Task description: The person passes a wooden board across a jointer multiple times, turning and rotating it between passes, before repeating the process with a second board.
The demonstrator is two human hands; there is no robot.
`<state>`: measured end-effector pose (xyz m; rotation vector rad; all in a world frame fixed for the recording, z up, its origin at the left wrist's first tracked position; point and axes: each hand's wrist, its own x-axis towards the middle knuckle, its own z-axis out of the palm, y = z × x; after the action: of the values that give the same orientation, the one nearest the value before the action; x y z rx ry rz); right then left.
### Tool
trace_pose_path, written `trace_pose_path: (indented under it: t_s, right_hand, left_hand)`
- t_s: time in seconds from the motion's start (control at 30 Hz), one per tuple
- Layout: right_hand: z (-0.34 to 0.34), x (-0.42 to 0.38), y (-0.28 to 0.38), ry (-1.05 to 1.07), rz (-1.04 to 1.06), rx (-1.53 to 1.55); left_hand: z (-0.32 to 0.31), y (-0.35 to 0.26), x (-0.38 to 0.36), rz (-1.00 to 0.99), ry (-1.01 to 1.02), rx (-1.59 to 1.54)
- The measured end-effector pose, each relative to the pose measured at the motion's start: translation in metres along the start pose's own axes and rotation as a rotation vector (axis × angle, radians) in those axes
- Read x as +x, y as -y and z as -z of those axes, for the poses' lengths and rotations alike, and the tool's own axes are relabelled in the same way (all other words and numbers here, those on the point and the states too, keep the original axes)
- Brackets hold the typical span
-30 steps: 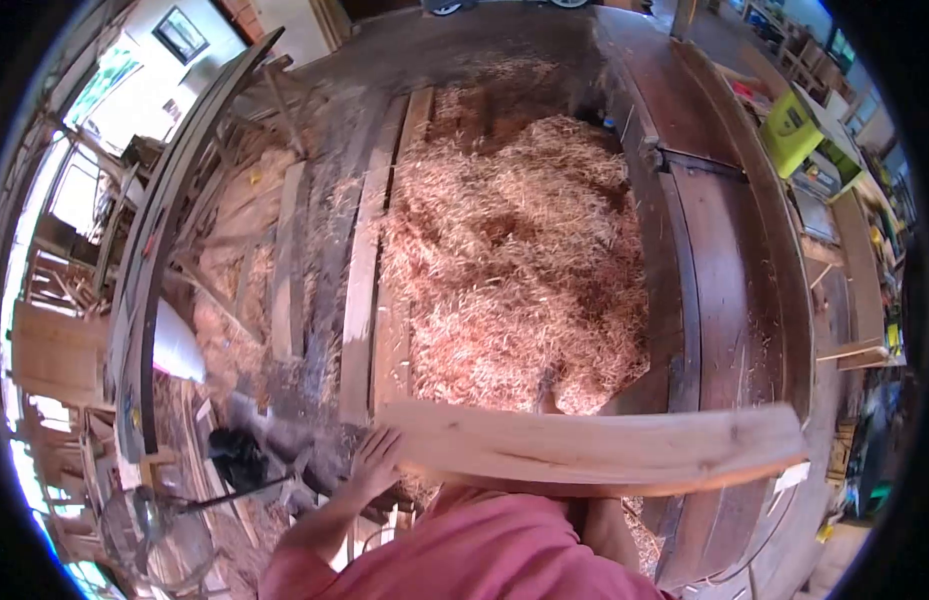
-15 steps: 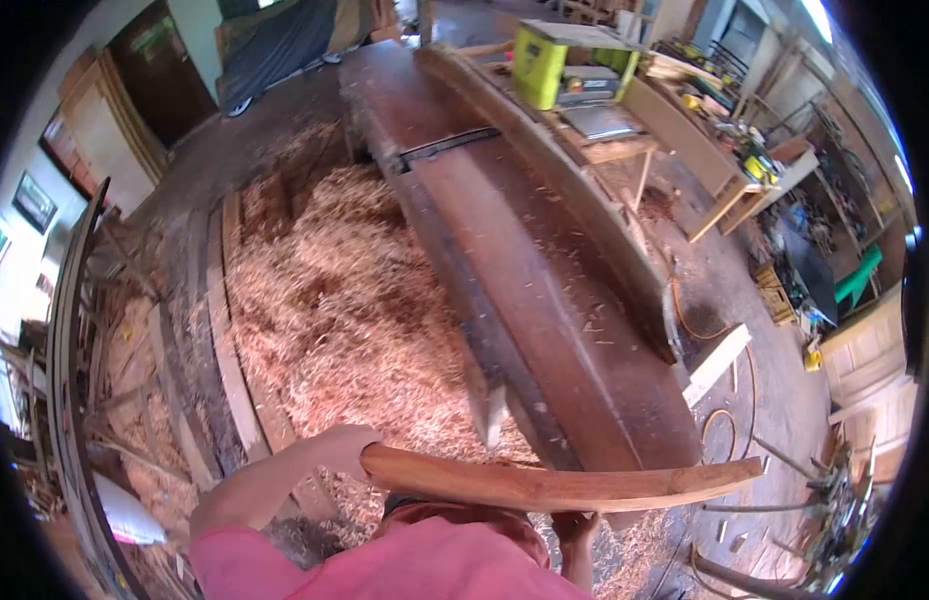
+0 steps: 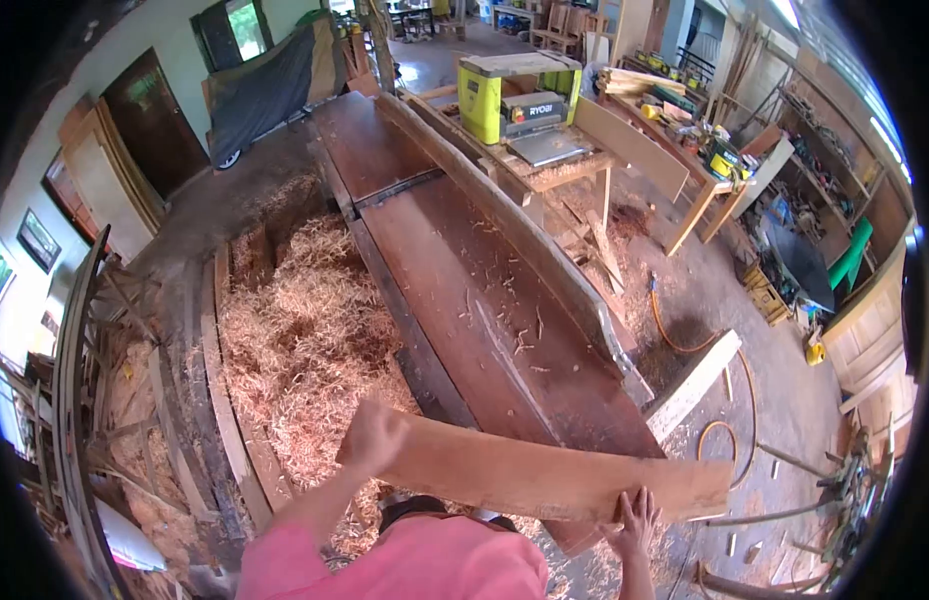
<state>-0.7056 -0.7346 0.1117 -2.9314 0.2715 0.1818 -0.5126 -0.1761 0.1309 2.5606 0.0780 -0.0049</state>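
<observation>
A long, reddish-brown wooden board (image 3: 514,468) lies crosswise in front of me, its broad face turned toward me. My left hand (image 3: 380,440), smeared by motion, grips it near its left end. Toward the other end, my right hand (image 3: 634,522) holds the lower edge, fingers spread over the face. Just beyond the board stretches the long metal bed of a jointer (image 3: 454,290), with shavings scattered on it. A dark cutter slot (image 3: 399,190) crosses the bed farther off, and a long fence (image 3: 514,220) runs along its right side. The board hides the bed's near end.
A big heap of shavings (image 3: 314,330) covers the floor left of the machine, beside long timbers (image 3: 234,390). A green Ryobi planer (image 3: 524,105) stands on a wooden stand at the right. Beyond it is a cluttered workbench (image 3: 674,130). An orange hose (image 3: 674,335) curls across the floor.
The board has turned from showing its narrow edge to showing its broad face. My right hand has come from underneath onto its face. My view has shifted, showing more of the room's far end.
</observation>
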Motion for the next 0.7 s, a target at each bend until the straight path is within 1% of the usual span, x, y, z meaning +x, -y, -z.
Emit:
trace_pose_path:
  t_s: [0.03, 0.07, 0.1, 0.2, 0.23, 0.33, 0.4, 0.47, 0.53, 0.57, 0.63, 0.67, 0.7]
  right_hand:
    - [-0.003, 0.004, -0.009, -0.038, 0.076, 0.013]
    - [-0.007, 0.007, -0.016, -0.074, 0.153, 0.027]
    - [-0.015, 0.011, -0.023, -0.076, 0.173, 0.006]
    - [-0.026, 0.012, -0.028, -0.173, 0.249, -0.032]
    - [-0.028, 0.014, -0.026, -0.170, 0.235, 0.002]
    - [-0.051, 0.021, -0.004, -0.286, 0.198, -0.149]
    - [-0.070, 0.038, 0.028, -0.291, 0.079, -0.040]
    - [-0.051, 0.062, 0.085, -0.278, -0.048, 0.003]
    - [-0.050, 0.091, 0.121, -0.294, -0.087, 0.039]
    - [-0.046, 0.102, 0.124, -0.270, -0.022, 0.161]
    - [-0.037, 0.123, 0.120, -0.226, 0.124, 0.398]
    - [-0.031, 0.115, 0.108, -0.206, 0.141, 0.330]
    - [-0.019, 0.100, 0.086, -0.192, 0.161, 0.262]
  left_hand:
    - [0.005, -0.041, -0.025, 0.015, 0.250, -0.067]
    - [-0.025, -0.055, -0.060, -0.041, 0.273, 0.043]
    - [-0.054, -0.064, -0.092, -0.096, 0.295, 0.153]
    - [-0.091, -0.077, -0.101, -0.078, 0.256, 0.257]
    - [-0.090, -0.076, -0.092, -0.081, 0.263, 0.310]
    - [-0.077, -0.066, -0.029, -0.202, 0.235, 0.316]
    - [-0.075, -0.052, 0.035, -0.303, 0.207, 0.349]
    - [-0.069, -0.057, 0.090, -0.284, 0.134, 0.319]
    - [-0.097, -0.068, 0.131, -0.281, -0.047, 0.288]
    - [-0.113, -0.082, 0.141, -0.282, -0.140, 0.271]
    - [-0.133, -0.137, 0.129, -0.306, -0.033, 0.094]
    - [-0.145, -0.161, 0.120, -0.298, 0.040, 0.076]
    - [-0.176, -0.171, 0.113, -0.337, 0.040, 0.023]
